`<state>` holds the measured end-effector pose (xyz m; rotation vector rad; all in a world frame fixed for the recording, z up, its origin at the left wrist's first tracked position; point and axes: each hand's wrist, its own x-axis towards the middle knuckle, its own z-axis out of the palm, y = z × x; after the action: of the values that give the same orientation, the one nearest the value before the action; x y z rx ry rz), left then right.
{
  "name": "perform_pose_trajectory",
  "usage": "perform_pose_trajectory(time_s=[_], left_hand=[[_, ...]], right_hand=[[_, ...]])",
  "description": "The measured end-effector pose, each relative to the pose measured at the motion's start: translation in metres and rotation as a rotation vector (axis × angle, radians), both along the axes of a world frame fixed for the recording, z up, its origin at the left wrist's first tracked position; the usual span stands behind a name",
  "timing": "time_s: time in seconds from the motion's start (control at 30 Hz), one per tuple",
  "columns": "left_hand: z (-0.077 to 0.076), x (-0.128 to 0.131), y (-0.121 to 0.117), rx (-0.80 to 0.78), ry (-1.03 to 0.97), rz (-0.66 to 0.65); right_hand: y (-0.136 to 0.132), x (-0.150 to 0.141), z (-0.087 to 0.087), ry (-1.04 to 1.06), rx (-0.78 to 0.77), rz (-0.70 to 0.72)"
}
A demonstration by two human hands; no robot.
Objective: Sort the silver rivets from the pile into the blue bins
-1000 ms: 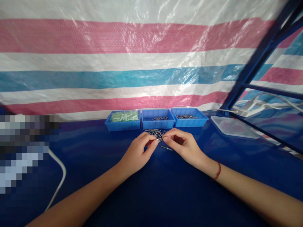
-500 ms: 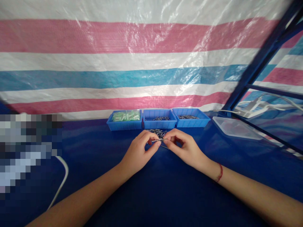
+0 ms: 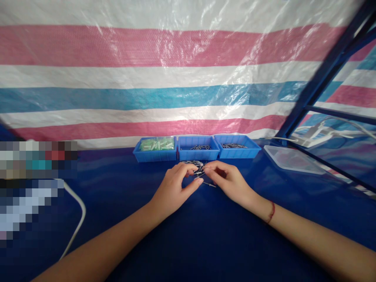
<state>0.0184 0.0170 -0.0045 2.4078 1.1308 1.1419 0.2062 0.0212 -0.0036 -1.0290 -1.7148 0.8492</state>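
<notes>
My left hand and my right hand meet fingertip to fingertip over a small heap of thin metal pins on the blue table. Both pinch a metal pin between thumb and forefinger. One loose pin lies on the table just below the fingers. A red thread circles my right wrist.
Three blue bins stand in a row behind the heap: the left bin holds green-white parts, the middle bin and right bin hold metal pins. A clear plastic lid lies at right. A white cable curves at left.
Both hands stayed by the heap, shifting slightly; the fingers worked at the pins. The loose pin shows again below the fingers.
</notes>
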Motion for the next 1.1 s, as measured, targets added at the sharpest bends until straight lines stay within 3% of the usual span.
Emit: perform_pose_trajectory(time_s=[0.17, 0.27, 0.47, 0.63, 0.83, 0.93, 1.1], left_hand=[[-0.002, 0.0, 0.001, 0.011, 0.185, 0.109], [-0.002, -0.001, 0.002, -0.017, 0.255, 0.178], [-0.004, 0.0, 0.002, -0.088, 0.345, 0.212], [-0.001, 0.001, 0.001, -0.11, 0.385, 0.215], [0.0, 0.002, 0.0, -0.09, 0.384, 0.206], [-0.003, 0.001, 0.003, -0.085, 0.273, 0.191], [-0.005, -0.002, 0.01, -0.142, -0.038, 0.033]], right_hand=[[0.016, 0.013, 0.001, 0.382, -0.207, -0.267], [0.026, 0.024, 0.004, 0.582, -0.291, -0.351], [0.037, 0.037, 0.006, 0.709, -0.349, -0.435], [0.035, 0.031, -0.001, 0.575, -0.273, -0.397], [0.017, 0.018, -0.002, 0.061, -0.034, -0.264], [0.007, 0.012, 0.0, -0.123, 0.096, -0.133], [-0.005, 0.003, 0.002, -0.267, 0.305, -0.008]])
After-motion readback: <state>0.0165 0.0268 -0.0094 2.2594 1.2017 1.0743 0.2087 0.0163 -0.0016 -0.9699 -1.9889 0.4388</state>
